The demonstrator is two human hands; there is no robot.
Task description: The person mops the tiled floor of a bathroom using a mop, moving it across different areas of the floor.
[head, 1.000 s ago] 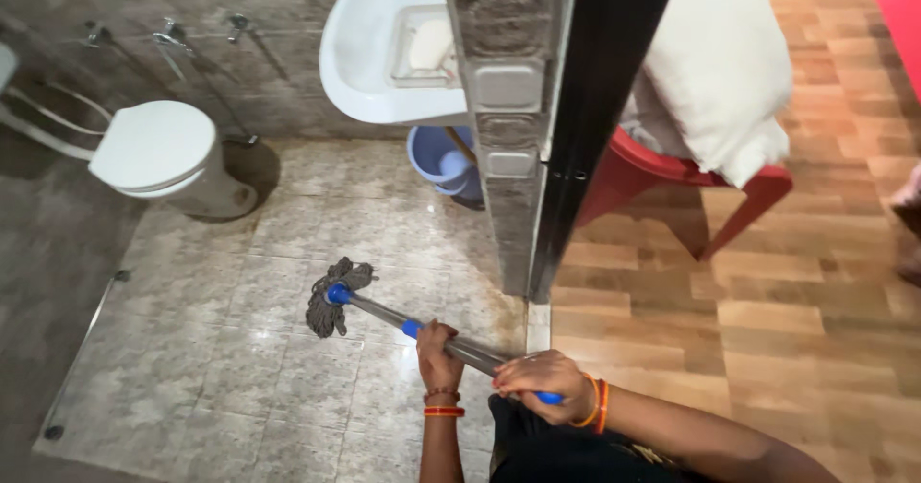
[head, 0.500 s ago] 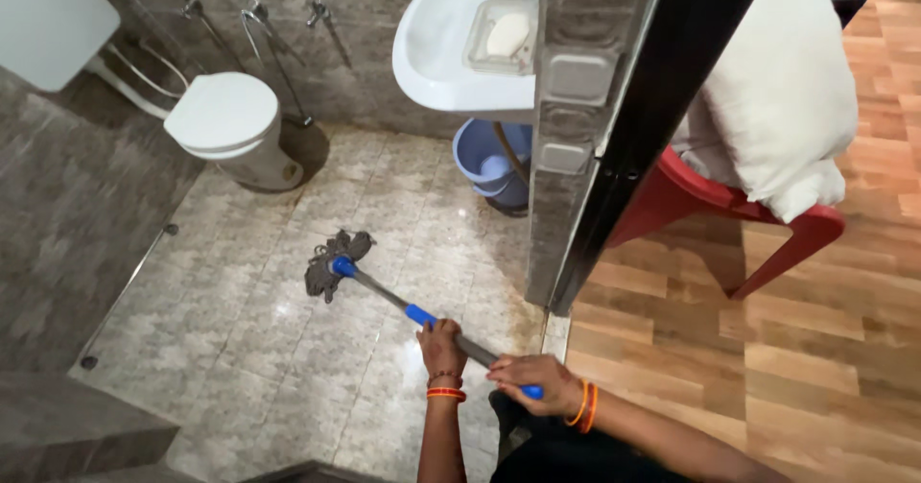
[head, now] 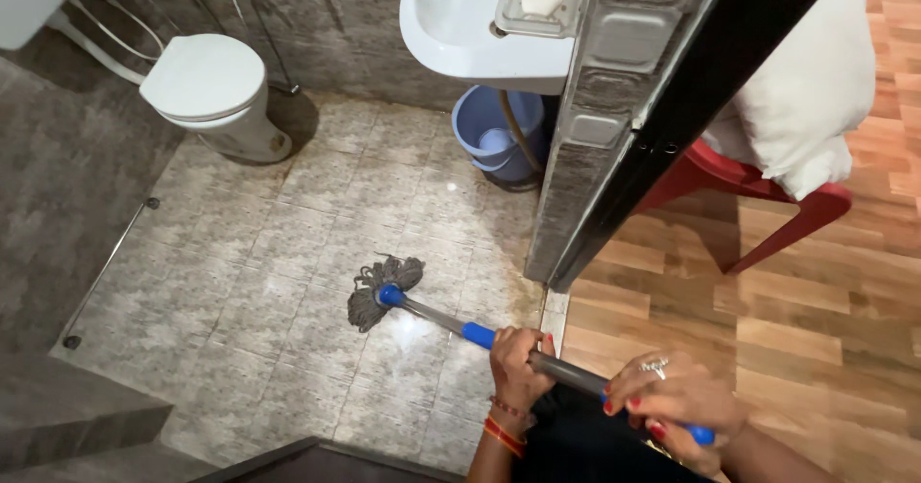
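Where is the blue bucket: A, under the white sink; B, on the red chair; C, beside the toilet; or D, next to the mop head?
A: the bucket sits on the tile floor directly beneath the sink, well apart from the toilet and the mop head.

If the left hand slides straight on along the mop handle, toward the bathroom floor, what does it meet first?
The left hand would first meet the blue sleeve on the mop handle, almost at its fingers. Beyond it come bare metal, then the grey mop head on the tiled floor.
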